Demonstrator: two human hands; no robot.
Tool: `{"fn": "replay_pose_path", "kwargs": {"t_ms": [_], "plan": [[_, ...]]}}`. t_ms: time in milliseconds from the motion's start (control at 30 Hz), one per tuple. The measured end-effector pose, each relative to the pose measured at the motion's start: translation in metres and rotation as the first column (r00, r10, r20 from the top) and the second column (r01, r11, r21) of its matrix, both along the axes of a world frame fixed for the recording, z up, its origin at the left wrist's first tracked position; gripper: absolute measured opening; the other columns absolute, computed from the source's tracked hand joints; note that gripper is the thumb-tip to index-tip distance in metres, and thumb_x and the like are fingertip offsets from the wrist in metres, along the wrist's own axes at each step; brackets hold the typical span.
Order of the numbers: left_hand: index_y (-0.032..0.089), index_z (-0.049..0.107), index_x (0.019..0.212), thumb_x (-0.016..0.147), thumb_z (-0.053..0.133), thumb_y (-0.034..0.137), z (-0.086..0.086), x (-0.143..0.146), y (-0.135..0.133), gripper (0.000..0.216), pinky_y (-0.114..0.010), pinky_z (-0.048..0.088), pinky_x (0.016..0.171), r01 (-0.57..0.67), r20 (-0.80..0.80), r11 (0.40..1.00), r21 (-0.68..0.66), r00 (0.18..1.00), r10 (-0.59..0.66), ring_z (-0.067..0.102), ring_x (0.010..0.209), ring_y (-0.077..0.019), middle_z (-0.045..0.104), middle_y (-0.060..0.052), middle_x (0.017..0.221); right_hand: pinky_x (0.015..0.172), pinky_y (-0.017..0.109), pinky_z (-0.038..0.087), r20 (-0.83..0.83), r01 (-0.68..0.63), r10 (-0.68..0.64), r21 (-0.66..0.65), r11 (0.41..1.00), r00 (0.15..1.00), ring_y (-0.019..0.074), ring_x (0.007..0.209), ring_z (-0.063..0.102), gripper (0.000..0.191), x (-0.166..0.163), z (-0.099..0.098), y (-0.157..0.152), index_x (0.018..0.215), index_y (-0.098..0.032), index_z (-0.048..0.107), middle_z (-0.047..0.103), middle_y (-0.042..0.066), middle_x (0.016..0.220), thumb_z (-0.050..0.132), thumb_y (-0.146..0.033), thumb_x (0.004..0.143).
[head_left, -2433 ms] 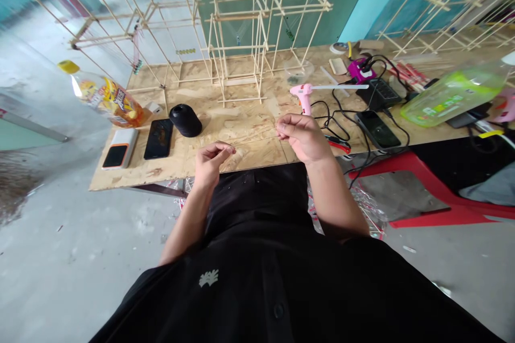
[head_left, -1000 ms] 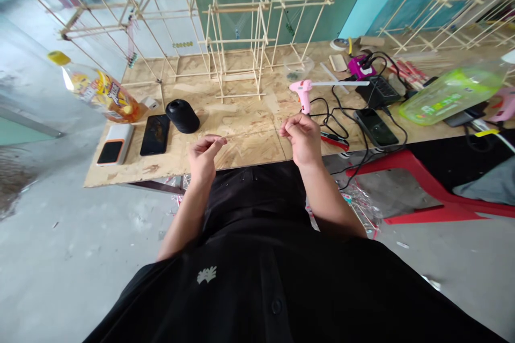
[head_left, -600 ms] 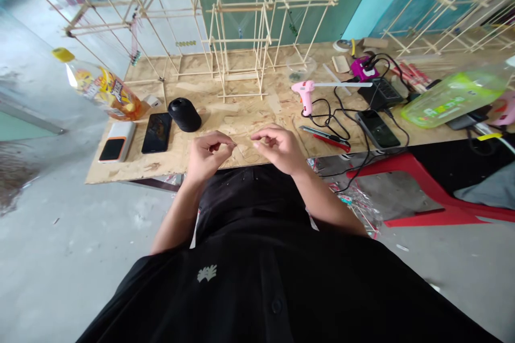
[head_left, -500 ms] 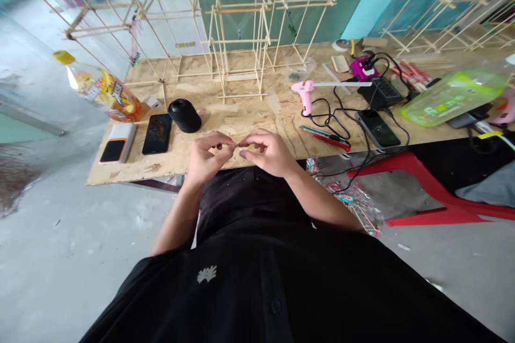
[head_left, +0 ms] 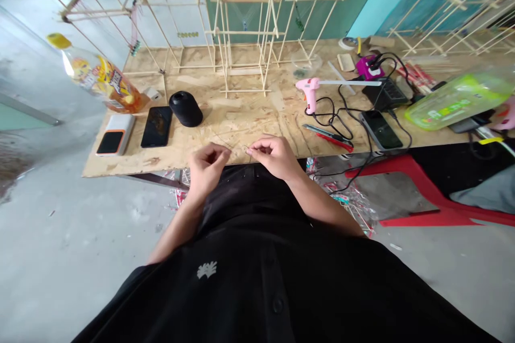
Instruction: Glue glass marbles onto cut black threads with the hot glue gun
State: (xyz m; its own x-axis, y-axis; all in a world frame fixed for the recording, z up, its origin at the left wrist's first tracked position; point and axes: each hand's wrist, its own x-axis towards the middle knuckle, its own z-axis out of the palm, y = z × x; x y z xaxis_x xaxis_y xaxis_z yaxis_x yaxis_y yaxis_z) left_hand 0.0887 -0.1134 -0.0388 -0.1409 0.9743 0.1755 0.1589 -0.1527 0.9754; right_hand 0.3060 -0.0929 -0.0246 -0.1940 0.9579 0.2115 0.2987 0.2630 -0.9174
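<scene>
My left hand (head_left: 207, 165) hovers by the front edge of the table, thumb and forefinger pinched together. A thin dark thread (head_left: 219, 140) runs near its fingertips, hard to make out against the wood grain. A short gap to the right, my right hand (head_left: 273, 155) pinches a fine end of thread that curls up at its fingertips. Behind my left hand stands a black spool (head_left: 185, 110), seemingly of thread. A black phone (head_left: 156, 127) lies left of the spool, with a white and orange power bank (head_left: 115, 135) beyond it.
Frames of thin wooden sticks (head_left: 243, 32) stand along the back. To the right lie a pink glue gun (head_left: 309, 94), a red utility knife (head_left: 330, 138), cables and another phone (head_left: 381, 129). A drink bottle (head_left: 100, 77) stands left; a red chair (head_left: 418, 187) is right.
My hands, whose fingertips were almost touching, have moved apart. A curl of thread now shows at my right fingertips. The view has shifted slightly.
</scene>
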Motion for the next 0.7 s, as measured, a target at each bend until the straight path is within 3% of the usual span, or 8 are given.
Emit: {"fn": "replay_pose_path", "kwargs": {"t_ms": [100, 267, 500, 700], "plan": [[0.017, 0.089, 0.084, 0.083, 0.089, 0.043, 0.0, 0.013, -0.009, 0.026, -0.029, 0.028, 0.058, 0.154, 0.168, 0.971, -0.185, 0.978, -0.124, 0.045, 0.061, -0.0111, 0.066, -0.003, 0.068, 0.067, 0.033, 0.043, 0.019, -0.01, 0.01, 0.014, 1.0, 1.0, 0.014, 0.067, 0.055, 0.018, 0.002, -0.001, -0.004, 0.081, -0.02, 0.084, 0.077, 0.003, 0.084, 0.081, -0.034, 0.091], [0.016, 0.092, 0.09, 0.066, 0.099, 0.05, -0.001, 0.036, -0.01, 0.042, -0.027, 0.016, 0.053, 0.187, 0.444, 0.933, -0.308, 0.895, -0.033, 0.032, 0.052, -0.0059, 0.05, 0.003, 0.058, 0.066, 0.032, 0.042, 0.053, 0.02, -0.021, 0.019, 1.0, 0.998, 0.0136, 0.067, 0.055, 0.014, 0.004, -0.001, -0.012, 0.082, -0.021, 0.085, 0.072, 0.001, 0.079, 0.08, -0.029, 0.092], [0.014, 0.088, 0.079, 0.061, 0.103, 0.039, -0.003, 0.043, -0.009, 0.034, -0.025, 0.022, 0.052, 0.295, 0.602, 0.898, -0.326, 0.798, -0.044, 0.034, 0.052, -0.0047, 0.055, 0.002, 0.059, 0.065, 0.031, 0.04, 0.069, -0.028, 0.027, 0.017, 0.999, 0.997, 0.0122, 0.066, 0.053, 0.02, 0.002, -0.003, -0.016, 0.072, -0.019, 0.079, 0.067, 0.0, 0.075, 0.08, -0.024, 0.091], [0.017, 0.087, 0.077, 0.063, 0.102, 0.033, 0.004, 0.033, 0.003, 0.026, -0.023, 0.028, 0.052, 0.255, 0.64, 0.923, -0.289, 0.769, -0.012, 0.039, 0.056, -0.0062, 0.053, 0.003, 0.059, 0.068, 0.03, 0.045, -0.009, -0.057, 0.057, -0.01, 0.998, 0.998, 0.0127, 0.069, 0.059, 0.008, -0.004, -0.008, -0.019, 0.084, -0.021, 0.086, 0.076, 0.001, 0.083, 0.083, -0.023, 0.091]]}}
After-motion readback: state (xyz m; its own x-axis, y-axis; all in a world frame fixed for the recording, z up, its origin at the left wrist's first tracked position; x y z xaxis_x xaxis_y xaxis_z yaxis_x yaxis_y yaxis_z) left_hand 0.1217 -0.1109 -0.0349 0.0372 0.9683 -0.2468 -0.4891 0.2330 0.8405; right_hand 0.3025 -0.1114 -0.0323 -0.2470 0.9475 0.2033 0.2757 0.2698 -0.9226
